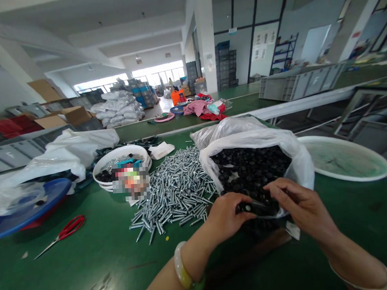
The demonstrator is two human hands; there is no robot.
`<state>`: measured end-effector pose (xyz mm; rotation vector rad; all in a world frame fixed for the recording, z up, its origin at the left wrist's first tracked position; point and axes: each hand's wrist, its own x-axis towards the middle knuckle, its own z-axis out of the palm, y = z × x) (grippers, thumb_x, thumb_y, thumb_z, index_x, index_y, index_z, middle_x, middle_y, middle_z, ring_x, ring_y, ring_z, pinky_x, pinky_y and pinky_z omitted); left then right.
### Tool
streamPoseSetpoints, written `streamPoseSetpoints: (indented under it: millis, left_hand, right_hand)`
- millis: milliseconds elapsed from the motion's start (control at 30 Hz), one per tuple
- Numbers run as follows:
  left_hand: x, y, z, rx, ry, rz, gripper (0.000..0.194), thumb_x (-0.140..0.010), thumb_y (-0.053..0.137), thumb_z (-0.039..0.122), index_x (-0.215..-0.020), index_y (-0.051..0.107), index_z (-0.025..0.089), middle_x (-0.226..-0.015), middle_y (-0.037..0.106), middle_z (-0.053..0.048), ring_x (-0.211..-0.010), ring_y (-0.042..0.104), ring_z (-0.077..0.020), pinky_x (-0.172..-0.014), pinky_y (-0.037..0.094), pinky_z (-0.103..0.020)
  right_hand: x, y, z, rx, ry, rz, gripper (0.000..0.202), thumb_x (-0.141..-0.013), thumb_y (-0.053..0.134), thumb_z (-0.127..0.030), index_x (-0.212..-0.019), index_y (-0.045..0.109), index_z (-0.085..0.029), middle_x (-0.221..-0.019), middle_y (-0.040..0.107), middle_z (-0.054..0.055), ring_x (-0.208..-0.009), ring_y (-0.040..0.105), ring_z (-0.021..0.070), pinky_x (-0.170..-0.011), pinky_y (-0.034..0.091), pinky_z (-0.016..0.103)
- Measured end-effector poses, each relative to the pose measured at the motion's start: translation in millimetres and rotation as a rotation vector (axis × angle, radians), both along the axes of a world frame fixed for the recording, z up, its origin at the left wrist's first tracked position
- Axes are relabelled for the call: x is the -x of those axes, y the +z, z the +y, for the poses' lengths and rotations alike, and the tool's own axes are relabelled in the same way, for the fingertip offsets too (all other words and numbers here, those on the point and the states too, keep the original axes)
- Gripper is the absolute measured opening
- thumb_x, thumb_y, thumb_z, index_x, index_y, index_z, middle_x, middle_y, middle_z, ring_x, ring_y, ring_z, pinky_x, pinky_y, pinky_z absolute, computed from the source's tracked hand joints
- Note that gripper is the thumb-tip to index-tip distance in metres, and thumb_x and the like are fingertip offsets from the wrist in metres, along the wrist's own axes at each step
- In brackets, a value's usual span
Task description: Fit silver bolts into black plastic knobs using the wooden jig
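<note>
A white plastic bag (299,156) stands open on the green table, filled with small black parts (249,166). At its near edge my left hand (231,214) is closed on a dark, elongated part (255,207) with a pale round spot at its end. My right hand (295,204) is over the bag's near right rim, its fingers bent and pinched together; what they hold, if anything, is too small to tell. A heap of silver screws (179,189) lies left of the bag, beside my left hand.
Red-handled scissors (68,228), a blue tray (52,200) and a white bowl (99,169) of small parts are at left. A round white tray (350,158) lies at right. Behind are a grey crate (302,83) and cloths (198,108).
</note>
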<state>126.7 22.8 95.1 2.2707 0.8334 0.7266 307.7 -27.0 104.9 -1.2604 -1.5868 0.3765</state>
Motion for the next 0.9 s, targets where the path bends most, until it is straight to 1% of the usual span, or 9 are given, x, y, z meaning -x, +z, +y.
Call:
streamPoseSetpoints:
  millis: [67,167,267,467,533,600,700,833,900]
  left_hand:
    - [-5.8,-4.1,2.4,-0.014,-0.025,0.056,0.026,-0.072,0.067,0.03,-0.096,0.065,0.019,-0.09,0.068,-0.001,-0.08,0.06,-0.0152,-0.076,0.045,-0.023]
    - [-6.5,-7.6,6.1,-0.065,0.037,0.193,0.026,-0.074,0.063,0.033,-0.097,0.063,0.02,-0.091,0.067,-0.002,-0.083,0.061,-0.0183,-0.076,0.046,-0.027]
    - [1.3,-6.7,8.3,-0.122,0.063,0.353,0.027,-0.074,0.062,0.035,-0.097,0.063,0.022,-0.091,0.067,-0.003,-0.083,0.061,-0.021,-0.074,0.047,-0.031]
    - [13.4,-2.0,7.1,-0.158,0.086,0.487,0.021,-0.076,0.058,0.033,-0.094,0.065,0.025,-0.087,0.064,-0.002,-0.08,0.061,-0.0198,-0.071,0.047,-0.029]
    - [15.2,-1.9,6.9,-0.163,0.074,0.488,0.021,-0.077,0.057,0.032,-0.095,0.065,0.025,-0.091,0.064,-0.002,-0.084,0.061,-0.0196,-0.074,0.047,-0.029]
    - [19.2,-2.1,7.2,-0.161,0.06,0.473,0.028,-0.075,0.06,0.038,-0.1,0.064,0.026,-0.1,0.061,-0.003,-0.089,0.06,-0.0202,-0.077,0.047,-0.029]
    - [29.7,-2.1,7.7,-0.145,0.113,0.465,0.047,-0.067,0.066,0.048,-0.108,0.06,0.026,-0.105,0.058,-0.004,-0.09,0.059,-0.0213,-0.078,0.046,-0.03]
    - [39.0,-1.9,5.5,-0.106,0.156,0.524,0.027,-0.075,0.062,0.037,-0.1,0.064,0.027,-0.097,0.062,-0.001,-0.088,0.06,-0.0194,-0.077,0.045,-0.029]
    - [38.1,-3.5,3.5,-0.092,0.189,0.518,0.024,-0.076,0.06,0.037,-0.097,0.065,0.027,-0.098,0.062,-0.001,-0.087,0.061,-0.019,-0.076,0.045,-0.029]
  right_hand:
    - [-5.4,-7.8,-0.3,0.115,-0.019,0.056,0.025,-0.083,0.05,-0.041,-0.079,0.063,-0.02,-0.071,0.061,0.002,-0.067,0.058,0.0147,-0.058,0.047,0.022]
    - [-8.4,-18.9,-1.2,0.249,0.091,0.015,0.028,-0.082,0.05,-0.043,-0.077,0.064,-0.019,-0.07,0.062,0.002,-0.067,0.058,0.0151,-0.06,0.047,0.023]
    - [-8.5,-26.9,-1.9,0.309,0.163,-0.046,0.028,-0.083,0.049,-0.042,-0.078,0.063,-0.019,-0.074,0.063,0.002,-0.071,0.058,0.0158,-0.065,0.047,0.024]
    - [-3.0,-35.0,2.5,0.327,0.203,-0.119,0.026,-0.085,0.047,-0.039,-0.078,0.062,-0.019,-0.074,0.063,0.002,-0.071,0.058,0.0157,-0.066,0.046,0.025]
    - [-0.3,-38.2,4.3,0.317,0.222,-0.152,0.025,-0.085,0.046,-0.038,-0.079,0.062,-0.02,-0.075,0.064,0.002,-0.072,0.059,0.0156,-0.067,0.046,0.026]
    - [0.9,-42.1,5.5,0.304,0.231,-0.187,0.023,-0.086,0.046,-0.036,-0.081,0.062,-0.02,-0.075,0.064,0.002,-0.072,0.059,0.0152,-0.066,0.046,0.026]
    - [-2.6,-48.9,7.5,0.281,0.215,-0.249,0.021,-0.086,0.046,-0.033,-0.082,0.062,-0.021,-0.076,0.063,0.001,-0.072,0.059,0.0146,-0.066,0.046,0.025]
    - [-15.4,-58.2,12.9,0.271,0.132,-0.328,0.022,-0.086,0.046,-0.035,-0.084,0.062,-0.02,-0.081,0.065,0.003,-0.075,0.061,0.0159,-0.068,0.047,0.027]
    - [-21.9,-62.0,15.6,0.27,0.084,-0.355,0.023,-0.086,0.045,-0.036,-0.084,0.063,-0.02,-0.082,0.066,0.003,-0.075,0.061,0.0164,-0.068,0.047,0.027]
